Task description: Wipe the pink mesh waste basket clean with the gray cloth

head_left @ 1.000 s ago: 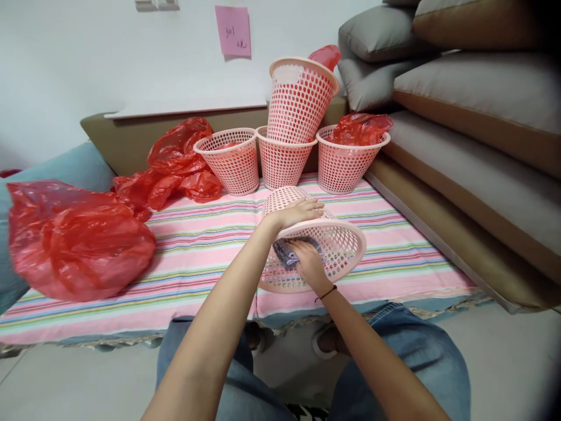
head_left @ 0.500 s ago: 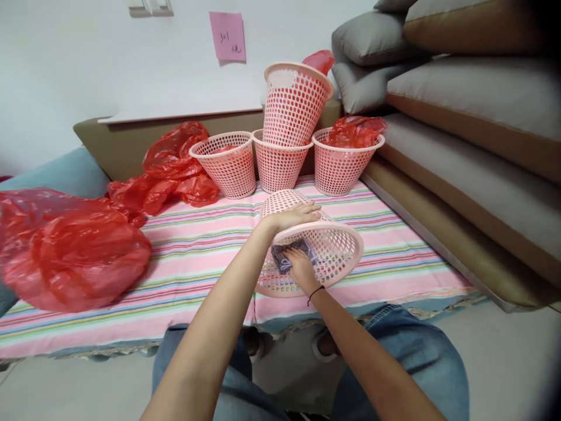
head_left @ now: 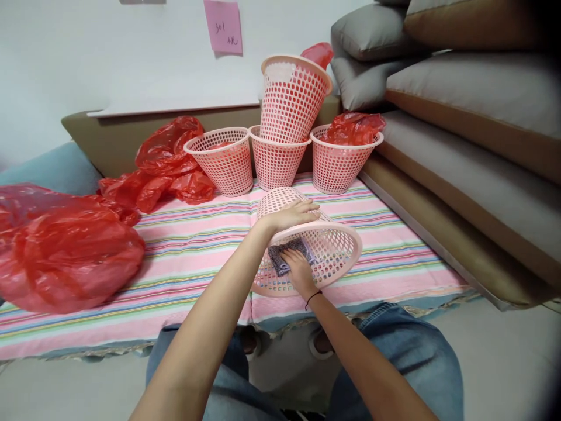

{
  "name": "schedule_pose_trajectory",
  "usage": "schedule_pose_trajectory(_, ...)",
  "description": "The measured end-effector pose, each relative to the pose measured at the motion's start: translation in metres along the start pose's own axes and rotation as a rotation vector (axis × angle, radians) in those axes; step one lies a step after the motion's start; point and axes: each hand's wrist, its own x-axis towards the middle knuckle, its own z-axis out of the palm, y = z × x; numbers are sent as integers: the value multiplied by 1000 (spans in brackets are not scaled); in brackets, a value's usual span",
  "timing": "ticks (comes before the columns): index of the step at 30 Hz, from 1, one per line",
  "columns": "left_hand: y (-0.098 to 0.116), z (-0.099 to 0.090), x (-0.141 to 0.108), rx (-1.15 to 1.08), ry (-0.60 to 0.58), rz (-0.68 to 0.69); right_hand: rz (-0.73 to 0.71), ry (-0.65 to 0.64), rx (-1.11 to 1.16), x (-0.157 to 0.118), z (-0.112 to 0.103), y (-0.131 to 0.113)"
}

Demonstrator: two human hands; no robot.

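Observation:
A pink perforated basket (head_left: 337, 229) lies tipped on its side on the striped cloth cover (head_left: 175, 257), its wide mouth facing me. My left hand (head_left: 294, 216) rests across the outside of its upper side near the rim, with the fingers stretched out. Inside the mouth, my right hand (head_left: 298, 270) holds a dark grey and purple cloth (head_left: 279, 262) against the basket's inner wall. The fingers lie over the cloth, and the fingertips are partly hard to make out. A thin dark band circles my right wrist.
Behind stand three pink baskets (head_left: 228, 169), (head_left: 280, 166), (head_left: 339, 169) with red plastic inside; another basket (head_left: 291, 105) leans in the middle one. Red bags (head_left: 70, 251) lie left. Grey and brown cushions (head_left: 464, 88) are stacked right. A pink note (head_left: 223, 26) is on the wall.
The whole view has shifted slightly. Both hands, the cloth and the tipped basket keep nearly the same places relative to each other.

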Motion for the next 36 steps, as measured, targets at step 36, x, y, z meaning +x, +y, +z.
schedule_pose_trajectory(36, 2, 0, -2, -1, 27, 17, -61, -39, 162, -1, -9, -1)
